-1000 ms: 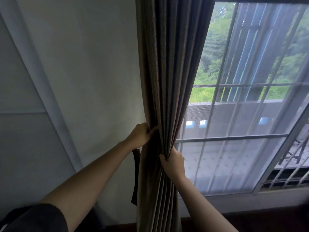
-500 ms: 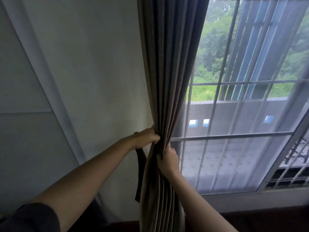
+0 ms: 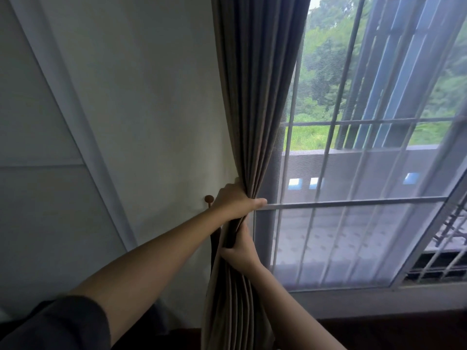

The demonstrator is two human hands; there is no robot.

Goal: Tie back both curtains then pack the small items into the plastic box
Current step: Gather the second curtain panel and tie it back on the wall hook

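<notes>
A grey-brown pleated curtain (image 3: pixel 255 97) hangs at the left edge of the window, gathered into a tight bundle. My left hand (image 3: pixel 236 202) is wrapped around the bundle from the left, thumb across its front. Just below, my right hand (image 3: pixel 240 248) grips the same folds from the right. A small brown wall hook (image 3: pixel 209 199) sticks out of the wall beside my left wrist. A dark tie-back strap (image 3: pixel 214 246) hangs from it behind the curtain, mostly hidden. The second curtain, the small items and the plastic box are out of view.
A pale wall (image 3: pixel 141 109) with a slanted white trim strip (image 3: pixel 73 117) fills the left. The window (image 3: pixel 366 198) with bars and a mesh screen fills the right, above a sill (image 3: pixel 379 299). Dark floor shows at the bottom right.
Both hands have squeezed the curtain tighter and pushed it left toward the wall. My left hand now closes fully round the bundle, and the wall hook has come into sight.
</notes>
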